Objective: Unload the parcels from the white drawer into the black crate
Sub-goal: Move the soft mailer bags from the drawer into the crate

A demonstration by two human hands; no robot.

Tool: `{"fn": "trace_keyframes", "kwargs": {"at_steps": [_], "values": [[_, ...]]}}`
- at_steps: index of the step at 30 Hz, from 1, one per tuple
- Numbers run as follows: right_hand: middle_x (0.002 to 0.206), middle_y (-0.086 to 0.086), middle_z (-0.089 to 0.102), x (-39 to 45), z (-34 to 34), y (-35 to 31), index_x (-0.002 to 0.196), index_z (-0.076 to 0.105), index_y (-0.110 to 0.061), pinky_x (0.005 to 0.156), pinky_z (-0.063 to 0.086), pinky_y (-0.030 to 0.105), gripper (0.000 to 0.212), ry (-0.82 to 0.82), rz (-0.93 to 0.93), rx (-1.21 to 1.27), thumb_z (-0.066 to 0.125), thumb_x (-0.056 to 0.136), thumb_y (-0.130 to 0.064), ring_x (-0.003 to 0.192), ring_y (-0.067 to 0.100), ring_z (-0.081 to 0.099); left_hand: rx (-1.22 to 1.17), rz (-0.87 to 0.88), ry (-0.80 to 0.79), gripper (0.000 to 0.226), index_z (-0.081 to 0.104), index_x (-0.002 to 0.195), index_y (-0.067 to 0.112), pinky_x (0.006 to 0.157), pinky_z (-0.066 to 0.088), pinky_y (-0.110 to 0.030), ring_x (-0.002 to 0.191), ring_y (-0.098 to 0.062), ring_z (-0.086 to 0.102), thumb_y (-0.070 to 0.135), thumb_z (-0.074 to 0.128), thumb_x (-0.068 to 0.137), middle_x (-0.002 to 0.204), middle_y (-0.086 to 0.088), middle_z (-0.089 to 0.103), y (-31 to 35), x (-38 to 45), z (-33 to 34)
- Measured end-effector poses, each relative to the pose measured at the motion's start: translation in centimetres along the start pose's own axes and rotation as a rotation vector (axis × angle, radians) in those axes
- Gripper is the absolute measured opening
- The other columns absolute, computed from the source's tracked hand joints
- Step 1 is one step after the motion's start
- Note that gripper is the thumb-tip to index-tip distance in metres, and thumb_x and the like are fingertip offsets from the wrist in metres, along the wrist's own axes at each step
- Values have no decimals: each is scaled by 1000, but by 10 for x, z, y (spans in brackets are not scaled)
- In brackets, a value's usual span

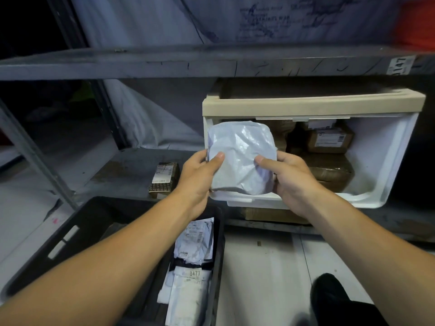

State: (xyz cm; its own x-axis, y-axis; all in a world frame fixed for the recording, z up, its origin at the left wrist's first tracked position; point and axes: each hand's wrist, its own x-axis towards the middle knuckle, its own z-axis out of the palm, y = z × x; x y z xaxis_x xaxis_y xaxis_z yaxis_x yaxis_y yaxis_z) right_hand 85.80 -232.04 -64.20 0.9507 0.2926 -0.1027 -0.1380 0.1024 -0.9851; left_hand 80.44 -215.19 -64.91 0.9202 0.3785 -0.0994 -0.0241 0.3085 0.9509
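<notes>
Both my hands hold a grey plastic-wrapped parcel (242, 156) over the front left corner of the white drawer (386, 165). My left hand (200, 175) grips its left edge, thumb on top. My right hand (289, 180) grips its right edge the same way. The drawer is pulled out of its beige frame (313, 105) and several brown parcels (329, 142) lie at its back and right. The black crate (77, 234) stands on the floor at the lower left, with white and grey parcels (193, 262) in it.
A small brown box with a label (163, 177) lies on the grey metal shelf (131, 165) left of the drawer. Another shelf board (164, 62) runs overhead. A flat brown parcel (270, 215) sits under the drawer. My dark shoe (329, 295) is on the light floor.
</notes>
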Motion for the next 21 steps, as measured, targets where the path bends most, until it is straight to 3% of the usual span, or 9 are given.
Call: {"fn": "trace_keyframes", "kwargs": {"at_steps": [4,8,10,12,14,15,18,21], "values": [[109,-8,72,-1,3,1,101,68,-31,91,60,44,11,48,-82,-35,68,97,-20,107,17,69,81,43,152,42,49,124,17,71,61,-31,97,-18,74,16,75,92,111,-6,75,-7,2,4],[100,-11,72,-3,10,1,92,68,-32,93,60,41,15,120,-178,-16,66,99,-20,99,11,69,362,117,276,33,54,104,23,88,55,-35,101,-19,66,24,81,84,112,-2,66,-11,1,10],[91,-4,72,-6,11,2,87,71,-28,88,58,39,15,143,-260,-111,67,99,-21,92,8,67,376,93,171,35,61,110,22,94,54,-36,103,-14,64,33,81,84,112,2,66,-9,-5,15],[91,3,72,-9,12,6,85,74,-25,80,55,34,15,71,-344,-231,68,97,-18,85,5,64,229,-4,-33,41,65,119,20,101,53,-43,108,-13,67,42,76,87,113,2,72,-7,-13,24],[108,-1,69,-10,15,12,87,77,-28,85,53,30,16,-7,-382,-320,71,94,-15,99,-1,62,107,-44,-158,43,66,123,18,99,54,-45,109,-17,71,44,71,89,113,-1,76,-7,-16,30],[120,-4,63,-7,16,15,89,79,-30,92,54,34,14,-9,-383,-363,73,92,-18,110,2,59,72,-46,-172,39,66,123,18,96,57,-43,107,-18,72,42,68,92,111,-3,77,-8,-16,32],[137,-12,48,-1,17,23,90,81,-35,103,50,52,7,-6,-353,-481,76,89,-31,132,15,45,91,-47,-114,22,68,118,23,83,60,-38,97,-18,75,34,61,100,103,-1,78,-10,-15,33],[144,-17,43,-1,15,24,93,82,-39,112,42,48,13,-117,-303,-465,75,84,-45,140,15,37,86,-92,3,24,68,120,21,94,58,-46,99,-22,74,28,50,106,104,-4,78,-12,-9,29]]}}
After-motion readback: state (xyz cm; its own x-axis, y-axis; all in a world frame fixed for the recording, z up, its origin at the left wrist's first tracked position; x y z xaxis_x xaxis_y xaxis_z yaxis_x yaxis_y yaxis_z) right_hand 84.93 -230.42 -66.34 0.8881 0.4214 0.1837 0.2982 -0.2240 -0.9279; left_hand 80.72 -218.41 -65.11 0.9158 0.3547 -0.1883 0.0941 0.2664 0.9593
